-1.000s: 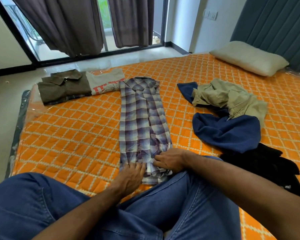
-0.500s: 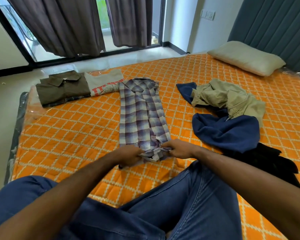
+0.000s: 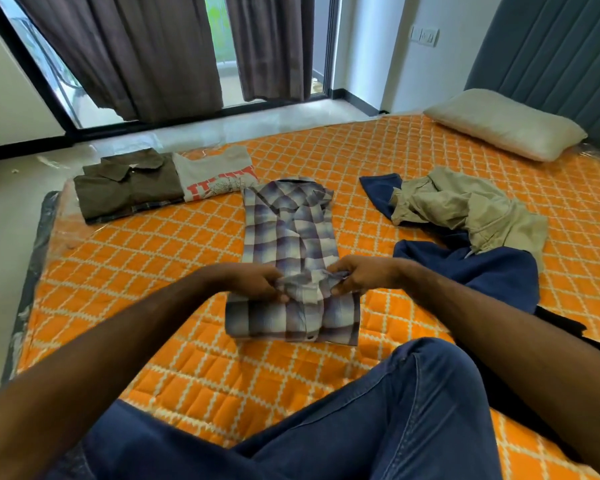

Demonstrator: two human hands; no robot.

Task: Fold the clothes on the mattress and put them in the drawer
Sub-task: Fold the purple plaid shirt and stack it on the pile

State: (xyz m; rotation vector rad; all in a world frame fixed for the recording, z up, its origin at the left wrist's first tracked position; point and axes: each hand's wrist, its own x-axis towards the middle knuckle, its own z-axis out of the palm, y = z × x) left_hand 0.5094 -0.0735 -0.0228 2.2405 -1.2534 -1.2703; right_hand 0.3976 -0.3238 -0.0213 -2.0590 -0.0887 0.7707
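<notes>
Here the left hand (image 3: 257, 282) and right hand (image 3: 359, 279) are each pinching the plaid shirt's (image 3: 288, 233) hem, carrying it up over the body on the mattress (image 3: 153, 258). To fold well, they should be laying edges square, then pressing flat. Beyond, the folded pile (image 3: 129, 185) and loose clothes (image 3: 465, 237) are waiting.

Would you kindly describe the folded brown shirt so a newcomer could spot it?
On the orange quilted mattress, look to the far left corner near the curtains. The folded brown collared shirt lies there, touching a folded grey T-shirt with red print; it alone is plain dark brown.
</notes>
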